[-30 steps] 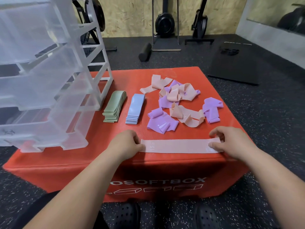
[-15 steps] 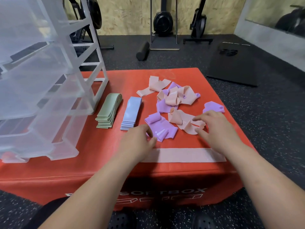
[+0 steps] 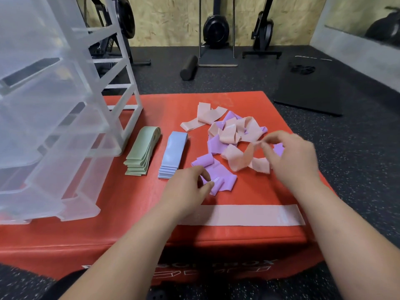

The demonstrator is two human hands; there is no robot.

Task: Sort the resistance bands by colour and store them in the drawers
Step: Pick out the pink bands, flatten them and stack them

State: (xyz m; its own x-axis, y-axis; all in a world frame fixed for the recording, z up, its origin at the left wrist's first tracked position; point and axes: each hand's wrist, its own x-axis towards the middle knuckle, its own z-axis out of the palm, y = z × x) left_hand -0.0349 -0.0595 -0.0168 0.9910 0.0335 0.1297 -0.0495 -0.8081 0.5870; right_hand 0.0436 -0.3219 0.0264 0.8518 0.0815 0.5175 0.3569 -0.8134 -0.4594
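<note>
Hands have left the flattened pink band [image 3: 238, 215], which now lies along the near edge of the red soft box [image 3: 129, 202], so a pink pile is started. Right hand [image 3: 292, 156], raised over the tangled heap [image 3: 236, 131] mid-box, pinches the next pink band [image 3: 240, 159] by one end. Left hand [image 3: 186, 189] hovers curled at a purple band [image 3: 223, 180]; whether it grips, I cannot tell.

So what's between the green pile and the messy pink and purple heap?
A stack of blue bands, on the red box between the green pile and the heap; the head view shows it.
</note>
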